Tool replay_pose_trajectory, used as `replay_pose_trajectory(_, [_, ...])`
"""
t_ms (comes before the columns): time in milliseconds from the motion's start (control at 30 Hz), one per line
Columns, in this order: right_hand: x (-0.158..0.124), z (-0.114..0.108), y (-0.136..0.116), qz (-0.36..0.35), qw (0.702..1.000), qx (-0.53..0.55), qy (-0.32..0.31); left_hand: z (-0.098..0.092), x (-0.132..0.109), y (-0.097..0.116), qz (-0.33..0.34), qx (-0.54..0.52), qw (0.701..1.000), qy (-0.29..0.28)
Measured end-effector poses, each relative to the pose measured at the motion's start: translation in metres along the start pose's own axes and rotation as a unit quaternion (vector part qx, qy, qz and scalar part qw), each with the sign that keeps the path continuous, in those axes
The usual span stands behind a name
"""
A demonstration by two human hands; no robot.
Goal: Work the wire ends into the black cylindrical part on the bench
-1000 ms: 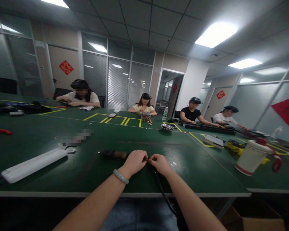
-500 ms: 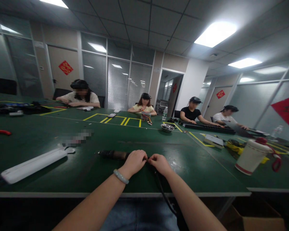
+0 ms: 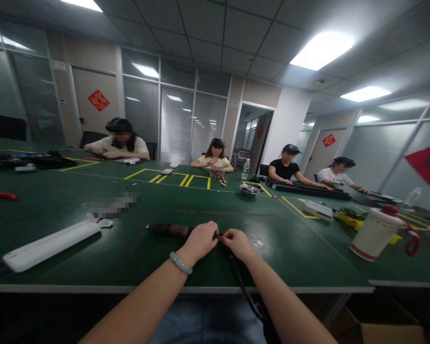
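My left hand [image 3: 200, 241] is closed round the near end of a dark rod-shaped tool [image 3: 166, 230] that lies on the green table [image 3: 136, 248], its tip pointing left. My right hand [image 3: 238, 242] is pinched on the black cable [image 3: 241, 282] where it meets the tool. The two hands touch at the fingertips. The cable runs from them over the table's front edge and down toward my lap. A pale green bangle [image 3: 181, 263] sits on my left wrist.
A white power strip [image 3: 52, 243] lies at the left. A white jug with a red handle [image 3: 374, 233] stands at the right, a steel bowl [image 3: 249, 190] further back. Several people sit working along the far side. Red pliers [image 3: 2, 196] lie far left.
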State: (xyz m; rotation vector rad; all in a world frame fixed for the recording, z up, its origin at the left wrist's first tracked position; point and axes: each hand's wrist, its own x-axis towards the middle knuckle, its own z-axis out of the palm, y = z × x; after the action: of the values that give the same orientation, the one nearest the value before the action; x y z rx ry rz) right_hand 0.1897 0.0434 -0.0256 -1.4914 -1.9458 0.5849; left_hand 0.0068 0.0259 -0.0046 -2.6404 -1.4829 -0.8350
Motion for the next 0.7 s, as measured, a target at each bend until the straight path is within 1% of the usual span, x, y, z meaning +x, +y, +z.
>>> replay_pose_trajectory(200, [0.000, 0.001, -0.002, 0.007, 1.000, -0.018, -0.001, 0.001, 0.001, 0.001, -0.006, 0.016, 1.000, -0.018])
replay_pose_trajectory(300, [0.000, 0.002, -0.005, 0.019, 0.999, -0.041, 0.005, 0.002, 0.001, 0.000, -0.005, 0.022, 1.000, -0.016])
replay_pose_trajectory(400, [-0.001, 0.003, -0.009, 0.015, 0.997, -0.079, 0.015, 0.003, 0.001, -0.001, 0.000, 0.023, 1.000, -0.009])
replay_pose_trajectory(467, [-0.002, 0.003, -0.012, -0.004, 0.993, -0.111, 0.034, 0.003, 0.001, -0.002, 0.000, 0.021, 1.000, -0.011])
replay_pose_trajectory(567, [-0.001, 0.002, -0.017, -0.055, 0.987, -0.139, 0.060, 0.002, 0.000, -0.002, 0.001, 0.019, 1.000, -0.019])
replay_pose_trajectory(600, [0.000, 0.001, -0.018, -0.065, 0.986, -0.144, 0.052, 0.001, 0.000, -0.002, 0.001, 0.021, 1.000, -0.023])
replay_pose_trajectory(700, [0.005, -0.003, -0.024, -0.059, 0.983, -0.175, -0.013, -0.001, 0.000, 0.000, 0.001, 0.032, 0.999, -0.037])
